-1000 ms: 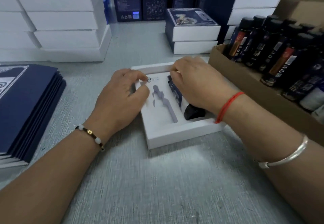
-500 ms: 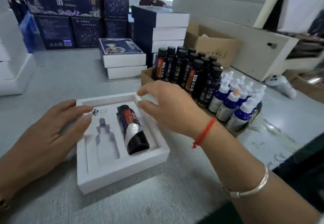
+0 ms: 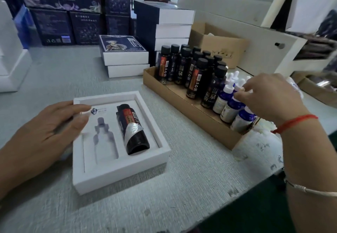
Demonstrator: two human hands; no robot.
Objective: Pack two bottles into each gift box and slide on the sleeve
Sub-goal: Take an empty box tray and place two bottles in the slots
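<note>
At seven o'clock on the grey table [image 3: 182,187] sits my white gift box [image 3: 120,176], and my left hand [image 3: 45,132] rests flat on its left rim, fingers straight and holding nothing, just steadying it. Inside, the dark bottle [image 3: 132,128] already lies in the right-hand slot, while the dropper-shaped slot [image 3: 104,136] to its left is bare. Over at three o'clock my right hand [image 3: 269,99] reaches into the cardboard tray [image 3: 182,103], fingers bent and closing down on the white tops of the blue dropper bottles [image 3: 228,105] at the tray's near end; whether I truly have one pinched yet I cannot tell. The black-capped bottles [image 3: 197,72] stand upright farther back in the same tray. So I judge I am on the second bottle of this box: next I must lift one blue dropper clear of its neighbours, turn it cap away from me, and seat it in the bare slot before any sleeve goes on. Half a second ago my right hand was hovering over the box's far right corner; now it is out at the tray, and my left has stayed put.
</note>
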